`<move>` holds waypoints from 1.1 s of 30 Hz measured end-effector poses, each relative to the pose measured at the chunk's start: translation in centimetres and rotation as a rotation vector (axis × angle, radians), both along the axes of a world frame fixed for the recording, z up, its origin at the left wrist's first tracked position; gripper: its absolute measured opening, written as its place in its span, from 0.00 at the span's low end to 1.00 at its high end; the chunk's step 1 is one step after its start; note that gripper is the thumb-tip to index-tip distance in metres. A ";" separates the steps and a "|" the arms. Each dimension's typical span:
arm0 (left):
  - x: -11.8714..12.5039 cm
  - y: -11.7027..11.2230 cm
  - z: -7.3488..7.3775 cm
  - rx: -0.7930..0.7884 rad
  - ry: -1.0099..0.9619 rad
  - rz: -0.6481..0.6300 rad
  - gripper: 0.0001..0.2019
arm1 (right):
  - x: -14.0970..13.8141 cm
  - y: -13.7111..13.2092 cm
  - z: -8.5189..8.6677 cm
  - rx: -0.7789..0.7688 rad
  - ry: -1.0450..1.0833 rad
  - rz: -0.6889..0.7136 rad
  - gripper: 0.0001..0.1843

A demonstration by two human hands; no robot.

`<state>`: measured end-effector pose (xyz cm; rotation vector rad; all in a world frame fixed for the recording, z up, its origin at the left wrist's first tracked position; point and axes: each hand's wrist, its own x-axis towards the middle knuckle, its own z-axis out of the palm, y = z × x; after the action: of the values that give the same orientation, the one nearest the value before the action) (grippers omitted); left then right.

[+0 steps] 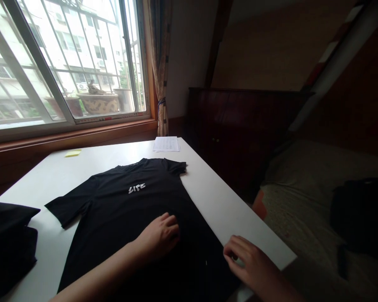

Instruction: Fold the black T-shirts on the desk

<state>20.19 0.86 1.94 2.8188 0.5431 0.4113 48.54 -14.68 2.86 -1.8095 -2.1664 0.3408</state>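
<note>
A black short-sleeved T-shirt with a small white print on its chest lies spread on the white table, its neck pointing away from me. My left hand is on the middle of the shirt with curled fingers; the fingertips are hidden, so what they hold, if anything, does not show. At the shirt's right side edge, my right hand is closed, thumb and fingers bent together on the fabric. The lower part of the shirt is dark and runs out of view.
More black cloth lies at the left of the white table. Yellow sticky notes and some paper sheets are at the far edge. Beyond are a window and a dark cabinet; a covered bed stands to the right.
</note>
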 end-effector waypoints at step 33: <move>-2.2 -12.9 -2.3 0.065 0.117 0.017 0.11 | -2.2 -3.8 0.7 0.251 0.010 0.224 0.11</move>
<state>17.98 -12.08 -0.35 2.9169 0.5872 0.2731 46.32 -18.48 3.55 -1.4345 -2.2927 0.1176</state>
